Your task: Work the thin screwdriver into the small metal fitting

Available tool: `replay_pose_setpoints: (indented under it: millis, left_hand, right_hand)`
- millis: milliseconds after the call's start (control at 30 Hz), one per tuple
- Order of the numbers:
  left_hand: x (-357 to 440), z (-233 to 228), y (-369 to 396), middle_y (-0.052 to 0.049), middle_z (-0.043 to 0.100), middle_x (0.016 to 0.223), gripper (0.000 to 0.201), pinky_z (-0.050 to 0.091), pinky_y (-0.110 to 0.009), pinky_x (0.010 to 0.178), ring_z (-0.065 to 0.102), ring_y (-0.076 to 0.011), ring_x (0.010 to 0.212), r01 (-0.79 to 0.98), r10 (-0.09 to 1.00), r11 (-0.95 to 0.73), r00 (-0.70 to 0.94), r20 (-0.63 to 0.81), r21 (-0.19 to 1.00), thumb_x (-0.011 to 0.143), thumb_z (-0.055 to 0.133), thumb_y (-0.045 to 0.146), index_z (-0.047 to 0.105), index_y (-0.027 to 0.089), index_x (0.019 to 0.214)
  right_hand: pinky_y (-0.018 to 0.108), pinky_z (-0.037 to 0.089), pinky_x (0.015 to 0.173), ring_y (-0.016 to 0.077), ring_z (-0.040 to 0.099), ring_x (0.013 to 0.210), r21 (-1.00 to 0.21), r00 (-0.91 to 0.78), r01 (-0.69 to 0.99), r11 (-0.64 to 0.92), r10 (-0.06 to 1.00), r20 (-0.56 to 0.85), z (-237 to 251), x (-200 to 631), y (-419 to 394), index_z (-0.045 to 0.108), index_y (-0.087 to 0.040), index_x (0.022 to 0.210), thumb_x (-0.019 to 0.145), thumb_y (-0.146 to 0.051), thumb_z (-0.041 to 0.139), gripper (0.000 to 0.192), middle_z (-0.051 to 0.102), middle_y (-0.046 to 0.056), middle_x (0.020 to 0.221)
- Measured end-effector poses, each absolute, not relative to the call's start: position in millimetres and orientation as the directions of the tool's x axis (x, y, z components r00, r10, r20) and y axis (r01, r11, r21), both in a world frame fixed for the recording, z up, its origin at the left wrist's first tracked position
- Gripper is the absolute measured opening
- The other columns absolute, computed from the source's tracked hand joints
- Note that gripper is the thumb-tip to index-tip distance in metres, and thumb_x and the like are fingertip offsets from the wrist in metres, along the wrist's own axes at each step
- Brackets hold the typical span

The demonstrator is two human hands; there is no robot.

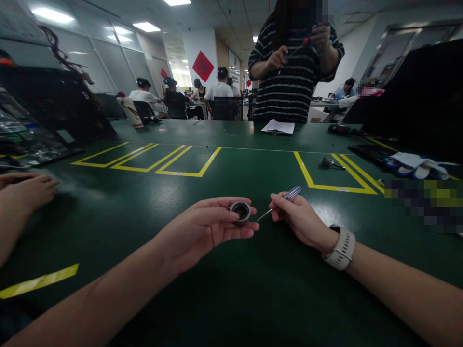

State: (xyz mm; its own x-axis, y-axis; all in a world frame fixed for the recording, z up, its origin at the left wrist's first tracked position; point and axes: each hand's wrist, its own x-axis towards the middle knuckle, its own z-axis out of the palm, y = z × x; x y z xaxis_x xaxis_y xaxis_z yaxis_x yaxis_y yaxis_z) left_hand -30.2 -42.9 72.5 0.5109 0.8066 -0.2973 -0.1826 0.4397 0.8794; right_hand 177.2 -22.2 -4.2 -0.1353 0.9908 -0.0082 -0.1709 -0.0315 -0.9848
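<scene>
Between the thumb and fingers of my left hand (202,224) is a short grey metal ring (241,222), its round opening turned up toward me and dark inside. My right hand (298,217), with a pale watch strap at the wrist, grips a thin screwdriver (292,193) by its clear purplish handle. The slim shaft slants down to the left, and its tip sits just right of the ring, apart from it. Both hands are above the green table (231,289).
Yellow tape outlines (181,174) mark the table. A small metal part (331,164) lies inside the right outline. Gloves (415,165) and a dark power tool (343,129) are at right, a clipboard (278,127) at the back. Another person's hand (27,190) rests at left; a person in stripes (285,72) stands opposite.
</scene>
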Motion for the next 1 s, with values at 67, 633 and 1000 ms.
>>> replay_pose_setpoints:
  millis: [67, 633, 1000]
  left_hand:
    - [-30, 73, -42, -0.014, 0.065, 0.105, 0.030, 0.052, -0.034, 0.082, 0.066, -0.0230, 0.088, -0.206, 0.813, 0.451, 0.496, -0.304, 0.869, 0.073, 0.053, 0.001, 0.062, 0.008, 0.100]
    - [-28, 64, -41, -0.012, 0.065, 0.105, 0.027, 0.051, -0.035, 0.087, 0.066, -0.0210, 0.088, -0.199, 0.846, 0.430, 0.429, -0.316, 0.881, 0.072, 0.057, 0.001, 0.062, 0.010, 0.097]
    - [-25, 59, -40, -0.011, 0.067, 0.099, 0.027, 0.049, -0.034, 0.088, 0.064, -0.0187, 0.088, -0.139, 0.860, 0.421, 0.377, -0.345, 0.896, 0.072, 0.060, 0.004, 0.063, 0.010, 0.098]
  right_hand:
    - [0.023, 0.035, 0.054, 0.0087, 0.050, 0.051, -0.990, -0.143, -0.138, -0.025, 0.990, -0.005, -4, 177, -23, 0.057, -0.017, 0.070, 0.082, -0.038, 0.057, 0.025, 0.055, -0.004, 0.052]
    - [0.027, 0.037, 0.056, 0.0121, 0.051, 0.053, -0.959, -0.184, 0.254, 0.129, 0.979, 0.083, 2, 176, -32, 0.057, -0.017, 0.068, 0.084, -0.042, 0.051, 0.030, 0.056, -0.002, 0.055]
    - [0.025, 0.039, 0.056, 0.0106, 0.048, 0.052, -0.912, -0.196, -0.373, -0.171, 0.975, -0.103, 13, 172, -40, 0.057, -0.016, 0.062, 0.081, -0.038, 0.057, 0.029, 0.051, -0.003, 0.050]
